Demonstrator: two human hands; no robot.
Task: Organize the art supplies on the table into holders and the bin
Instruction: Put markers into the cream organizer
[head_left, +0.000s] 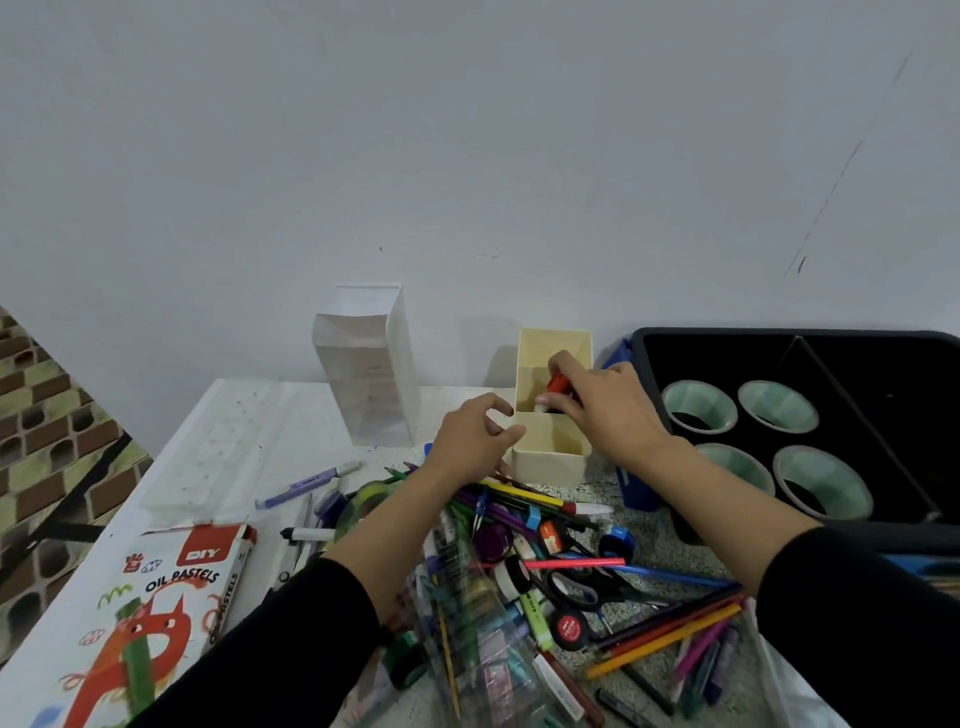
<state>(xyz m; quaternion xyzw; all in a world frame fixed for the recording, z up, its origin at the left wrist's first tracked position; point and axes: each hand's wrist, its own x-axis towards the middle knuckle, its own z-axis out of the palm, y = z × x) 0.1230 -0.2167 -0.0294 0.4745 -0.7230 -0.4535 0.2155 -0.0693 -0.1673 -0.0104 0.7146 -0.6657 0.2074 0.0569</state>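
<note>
Two holders (366, 374) (551, 457), one bin (644, 364), two hands (470, 441) (610, 405)

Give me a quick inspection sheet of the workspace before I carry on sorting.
Surface: table, white at left, speckled under the pile.
Job's things: cream holder, two compartments, upright; white holder upright to its left; black bin at right with four cups inside.
Clutter: loose pile of pencils, pens and scissors at the front; oil pastels box at left.
Hands: right hand holds a red-and-white stick over the cream holder; left hand curled at its near corner, grip unclear.
Cables: nothing seen.
Surroundings: plain wall behind; patterned floor at left.
</note>
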